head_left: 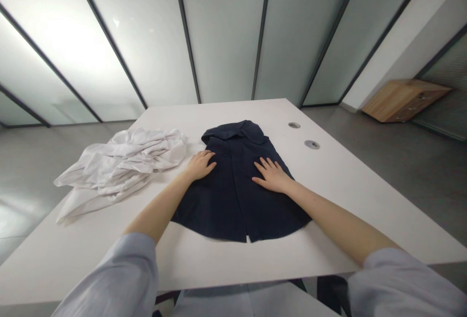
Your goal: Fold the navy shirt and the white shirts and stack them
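Two bare hands lie flat on a dark navy shirt (233,205) at twelve o'clock on a white table (350,200). The left hand (200,166) and right hand (272,176) are open, fingers spread, gripping nothing. A white cloth heap (120,171) sits at ten o'clock, near the left hand. Pressing while sliding could drag wrinkles into the shirt or push it into that heap.

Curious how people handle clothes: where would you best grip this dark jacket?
Probably the collar, from the far side. The jacket lies flat, collar away from the person, and that folded part sits thicker than the smooth cloth, giving an edge to pinch.
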Demonstrator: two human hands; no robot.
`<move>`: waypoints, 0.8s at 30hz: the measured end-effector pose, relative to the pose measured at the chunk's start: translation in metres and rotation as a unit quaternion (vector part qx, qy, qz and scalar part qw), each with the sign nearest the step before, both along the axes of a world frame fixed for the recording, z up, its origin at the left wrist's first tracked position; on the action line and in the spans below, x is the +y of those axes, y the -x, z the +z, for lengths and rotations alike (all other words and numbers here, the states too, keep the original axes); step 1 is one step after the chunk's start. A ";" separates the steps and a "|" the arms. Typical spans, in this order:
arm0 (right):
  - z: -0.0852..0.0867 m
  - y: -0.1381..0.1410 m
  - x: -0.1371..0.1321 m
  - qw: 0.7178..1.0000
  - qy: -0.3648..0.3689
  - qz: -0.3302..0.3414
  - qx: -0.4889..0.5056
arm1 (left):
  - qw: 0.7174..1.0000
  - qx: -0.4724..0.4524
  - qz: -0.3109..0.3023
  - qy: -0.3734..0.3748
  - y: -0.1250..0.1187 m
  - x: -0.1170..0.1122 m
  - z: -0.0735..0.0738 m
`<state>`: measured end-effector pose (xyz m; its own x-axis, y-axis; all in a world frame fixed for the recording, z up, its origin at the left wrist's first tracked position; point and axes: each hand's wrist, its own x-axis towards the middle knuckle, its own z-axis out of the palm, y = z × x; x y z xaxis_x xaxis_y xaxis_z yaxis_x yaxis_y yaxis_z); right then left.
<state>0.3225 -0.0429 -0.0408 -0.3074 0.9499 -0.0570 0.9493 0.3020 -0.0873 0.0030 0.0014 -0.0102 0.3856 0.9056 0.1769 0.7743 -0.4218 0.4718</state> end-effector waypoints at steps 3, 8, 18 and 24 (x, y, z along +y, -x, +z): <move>0.009 -0.004 0.015 0.999 -0.031 0.008 0.020 | 1.000 0.008 -0.006 0.015 -0.017 0.007 -0.016; 0.007 -0.011 0.055 0.998 -0.041 -0.032 0.020 | 0.996 0.071 0.036 0.032 -0.025 0.018 -0.033; -0.008 -0.003 0.061 0.994 -0.015 -0.112 0.002 | 0.989 0.109 0.089 0.039 -0.023 0.012 -0.038; 0.006 0.000 0.028 0.996 -0.037 -0.076 -0.034 | 0.993 0.086 0.081 0.030 -0.012 -0.009 -0.028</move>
<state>0.3224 -0.0148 -0.0346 -0.1572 0.9876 -0.0005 0.9876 0.1572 -0.0034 0.0147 -0.0080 -0.0381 0.2542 0.9650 0.0640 0.9009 -0.2603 0.3473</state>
